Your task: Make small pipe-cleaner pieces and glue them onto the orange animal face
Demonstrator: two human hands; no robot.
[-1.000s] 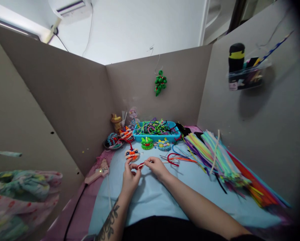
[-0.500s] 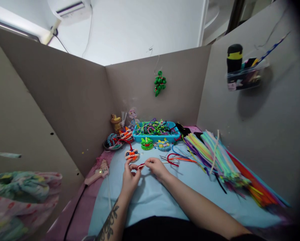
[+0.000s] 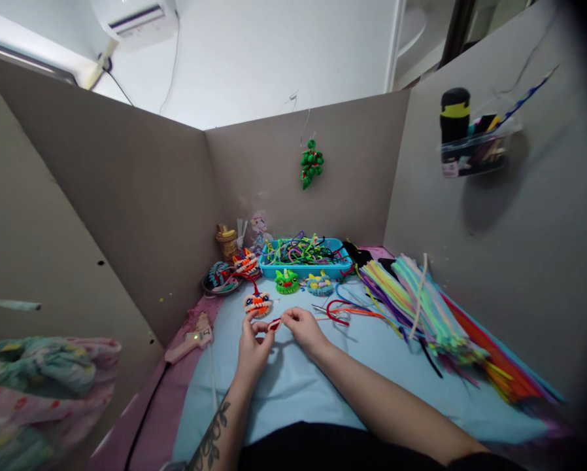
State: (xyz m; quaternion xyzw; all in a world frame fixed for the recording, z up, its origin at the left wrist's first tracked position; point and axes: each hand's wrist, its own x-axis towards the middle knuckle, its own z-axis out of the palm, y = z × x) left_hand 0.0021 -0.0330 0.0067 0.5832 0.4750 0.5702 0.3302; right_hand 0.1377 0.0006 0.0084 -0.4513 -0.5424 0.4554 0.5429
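Observation:
Between my two hands is a small red and pale piece of pipe cleaner. My left hand pinches its left end with thumb and fingers, and the fingertips of my right hand close on its right end. Just beyond my left fingers lies an orange and white fuzzy lion-dance head. Farther back sit a green fuzzy head and a light blue and yellow one. A bent red pipe cleaner rests to the right of my right hand.
A blue basket of tangled pipe cleaners stands at the back. Pipe cleaner bundles lie on the right. On the left is a pink glue gun with a black cord, near a dark bowl. Grey panels enclose the table.
My right hand has shifted very slightly left, closer to my left hand. The piece stays pinched between both hands, and the view has moved a little.

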